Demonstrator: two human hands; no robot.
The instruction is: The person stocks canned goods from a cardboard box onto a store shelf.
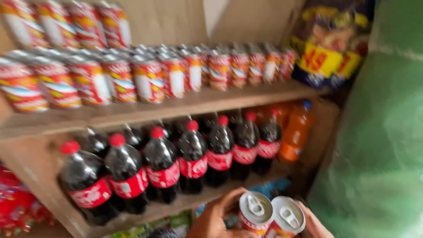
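Wooden shelf behind, two cans upright between both hands' grip

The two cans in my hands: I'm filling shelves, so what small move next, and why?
Probably lift the two cans toward the upper shelf. Each hand, left and right, holds one, and matching cans already stand in rows there, above the cola bottles.

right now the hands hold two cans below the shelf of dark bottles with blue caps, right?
Not quite: the caps are red, not blue, as the head view shows. The left hand and right hand do hold two cans below the shelf of dark bottles.
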